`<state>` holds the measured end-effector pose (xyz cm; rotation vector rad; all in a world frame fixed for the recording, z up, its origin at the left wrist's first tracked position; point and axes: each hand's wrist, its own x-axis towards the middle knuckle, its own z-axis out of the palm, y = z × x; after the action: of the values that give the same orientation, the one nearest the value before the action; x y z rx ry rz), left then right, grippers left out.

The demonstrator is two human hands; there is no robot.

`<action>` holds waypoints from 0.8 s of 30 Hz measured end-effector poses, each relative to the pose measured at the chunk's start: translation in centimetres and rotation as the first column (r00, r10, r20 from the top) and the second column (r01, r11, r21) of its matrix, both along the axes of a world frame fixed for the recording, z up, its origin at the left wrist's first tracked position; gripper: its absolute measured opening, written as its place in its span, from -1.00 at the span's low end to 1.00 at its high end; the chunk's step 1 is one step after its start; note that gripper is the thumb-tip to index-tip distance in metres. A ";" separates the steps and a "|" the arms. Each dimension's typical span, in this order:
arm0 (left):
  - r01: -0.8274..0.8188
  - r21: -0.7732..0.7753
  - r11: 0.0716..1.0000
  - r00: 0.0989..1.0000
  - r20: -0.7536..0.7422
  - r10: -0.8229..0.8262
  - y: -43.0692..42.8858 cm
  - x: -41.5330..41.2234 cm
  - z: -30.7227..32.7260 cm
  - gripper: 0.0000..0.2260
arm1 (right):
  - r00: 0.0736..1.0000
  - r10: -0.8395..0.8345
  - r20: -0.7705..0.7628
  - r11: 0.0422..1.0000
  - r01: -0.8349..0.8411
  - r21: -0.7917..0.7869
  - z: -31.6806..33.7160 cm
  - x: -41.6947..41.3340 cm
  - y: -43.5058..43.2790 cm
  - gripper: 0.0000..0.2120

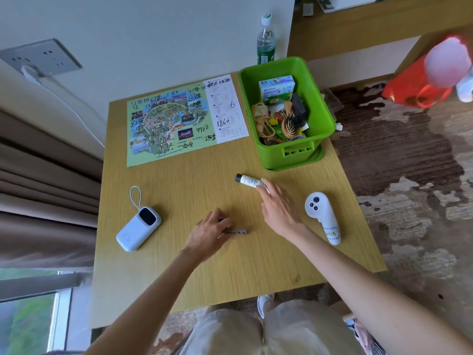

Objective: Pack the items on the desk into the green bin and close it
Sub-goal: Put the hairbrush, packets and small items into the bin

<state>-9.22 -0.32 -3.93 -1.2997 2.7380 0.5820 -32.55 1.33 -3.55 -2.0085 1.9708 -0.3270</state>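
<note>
Looking down from my head, the green bin (286,108) is a glossy moulded plastic box with rounded corners and slotted grip holes, standing uncovered at the far right of the bench (204,265), whose pale wood surface has a fine straight grain. Inside it lie a printed carton (276,89), a bristly oval hairbrush (290,125) and a tangle of tan cords. My right hand (277,206) reaches forward palm down, fingers loosely spread, its fingertips touching the near end of a slim white tube (249,181) with a black cap that lies just before the bin. My left hand (211,230) is cupped low, fingers curled over a small pinkish toothed piece (239,231), perhaps a hair clip; I cannot tell whether I grip it or only cover it. A smooth white power bank (139,228) with a cord loop lies to the left, a white controller (322,216) with a handwritten label to the right. A scribbled-over map sheet (184,119) lies flat at the back. Brown pleated curtains hang at left; patterned carpet spreads at right.
</note>
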 end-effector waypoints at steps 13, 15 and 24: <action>-0.454 0.097 0.886 0.877 -0.128 0.464 -6.4 -0.1 3.9 -0.72 | 0.993 0.105 -0.060 0.993 -0.101 0.054 -0.8 0.5 -2.7 -0.74; -0.456 0.108 0.883 0.866 -0.175 0.469 -7.8 -0.8 5.0 -0.74 | 0.996 0.085 -0.019 0.996 -0.085 -0.002 1.3 0.0 -3.2 -0.77; -0.436 0.034 0.899 0.826 -0.381 0.415 -14.7 -6.9 12.0 -0.76 | 0.990 -0.071 0.118 0.911 0.113 -0.396 14.7 -4.5 -5.5 -0.77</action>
<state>-16.10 -15.05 8.05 -2.0371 2.7599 0.8785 -37.08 -4.18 11.13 -2.0815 2.0674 -0.9069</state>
